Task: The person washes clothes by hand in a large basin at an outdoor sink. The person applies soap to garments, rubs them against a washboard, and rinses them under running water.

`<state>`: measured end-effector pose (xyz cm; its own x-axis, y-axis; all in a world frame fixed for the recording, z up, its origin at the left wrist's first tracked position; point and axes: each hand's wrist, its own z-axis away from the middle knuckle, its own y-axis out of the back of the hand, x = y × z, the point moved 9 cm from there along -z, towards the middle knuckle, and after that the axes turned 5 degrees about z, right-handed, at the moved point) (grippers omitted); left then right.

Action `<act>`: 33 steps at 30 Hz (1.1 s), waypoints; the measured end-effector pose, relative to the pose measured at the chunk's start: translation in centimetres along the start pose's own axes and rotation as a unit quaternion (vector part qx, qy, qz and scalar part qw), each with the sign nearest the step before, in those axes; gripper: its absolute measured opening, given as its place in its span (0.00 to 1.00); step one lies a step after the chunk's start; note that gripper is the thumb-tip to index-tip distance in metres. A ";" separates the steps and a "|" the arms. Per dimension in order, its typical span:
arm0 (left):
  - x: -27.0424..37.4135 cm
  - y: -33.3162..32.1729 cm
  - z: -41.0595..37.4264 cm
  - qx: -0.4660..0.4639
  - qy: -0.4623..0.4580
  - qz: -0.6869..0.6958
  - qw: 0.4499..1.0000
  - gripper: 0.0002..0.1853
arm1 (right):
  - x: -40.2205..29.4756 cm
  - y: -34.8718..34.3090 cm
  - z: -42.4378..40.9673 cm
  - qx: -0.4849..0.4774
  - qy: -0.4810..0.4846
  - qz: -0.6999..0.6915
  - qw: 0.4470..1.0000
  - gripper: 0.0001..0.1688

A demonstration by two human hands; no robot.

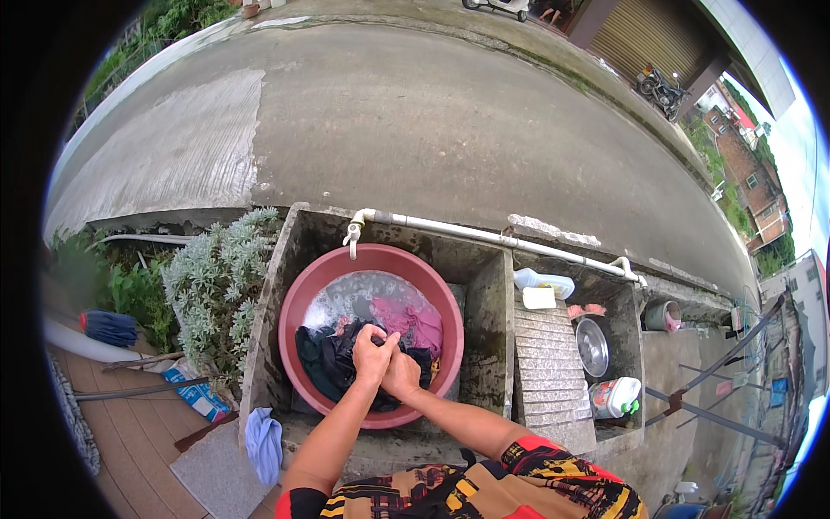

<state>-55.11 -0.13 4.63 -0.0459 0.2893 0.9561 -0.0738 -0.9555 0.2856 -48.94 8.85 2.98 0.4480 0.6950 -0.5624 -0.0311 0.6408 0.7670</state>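
Observation:
In front of me a large reddish plastic basin (pixel 293 311) stands inside a concrete sink (pixel 489 337). Soapy water (pixel 363 285) and wet clothes fill it. My left hand (pixel 372 355) and my right hand (pixel 399 375) are close together, fingers curled on a black garment (pixel 337 353) near the basin's middle. The part of the garment inside my fingers is hidden. Pink cloth (pixel 421 327) floats to the right of my hands, and a dark green cloth (pixel 312 360) lies to the left. Above the basin's far rim is a white tap (pixel 353 235).
A ridged concrete washboard (pixel 551 370) adjoins the sink, with a white bar (pixel 539 298), a bottle (pixel 554 283), a brush (pixel 587 310), a metal bowl (pixel 591 347) and a detergent jug (pixel 615 397) around it. Blue cloth (pixel 264 444) hangs over the left edge. A white pipe (pixel 447 227) runs behind.

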 end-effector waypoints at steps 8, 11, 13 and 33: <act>-0.4 1.0 -2.2 -0.027 0.023 0.265 0.964 0.10 | -0.9 1.6 0.0 -0.151 0.101 -0.227 0.957 0.36; 3.1 1.5 -2.4 -0.097 0.026 0.345 0.933 0.10 | 0.1 1.4 0.6 -0.297 -0.046 -0.577 0.760 0.38; 5.8 2.0 -2.1 -0.132 -0.060 0.295 0.944 0.09 | -1.6 1.1 1.6 -0.338 -0.093 -0.664 0.660 0.37; -1.0 -1.5 5.6 -0.136 -0.086 -0.146 0.976 0.13 | 3.6 -6.6 3.7 -0.279 -0.048 -0.410 0.867 0.24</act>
<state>-49.36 0.68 3.66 0.1822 0.5115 0.8398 -0.3220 -0.7759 0.5424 -43.77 5.94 -2.94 0.5955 -0.0821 -0.7992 -0.0829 0.9832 -0.1628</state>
